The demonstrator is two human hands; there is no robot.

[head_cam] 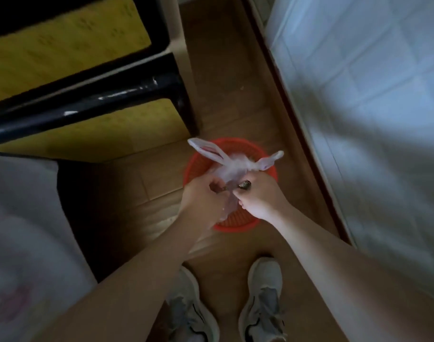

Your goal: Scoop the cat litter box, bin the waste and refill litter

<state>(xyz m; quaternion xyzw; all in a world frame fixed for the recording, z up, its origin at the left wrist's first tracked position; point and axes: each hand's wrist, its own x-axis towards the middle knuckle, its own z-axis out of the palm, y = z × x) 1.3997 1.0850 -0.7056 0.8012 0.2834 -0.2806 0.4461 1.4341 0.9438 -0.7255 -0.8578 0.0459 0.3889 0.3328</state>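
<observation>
The plastic bag [232, 166] is held clamped by the left hand [202, 196] and right hand [259, 197] over the red waste basket [235, 227], near centre; binning is judged in progress, refilling outstanding.

Brown wood-look floor [225, 70], red basket [238, 224] on it, grey sneakers [262, 299] nearby

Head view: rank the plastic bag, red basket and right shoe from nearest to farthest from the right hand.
1. plastic bag: gripped in the right hand.
2. red basket: on the floor, right beneath that hand.
3. right shoe: on the floor, back toward the person.
</observation>
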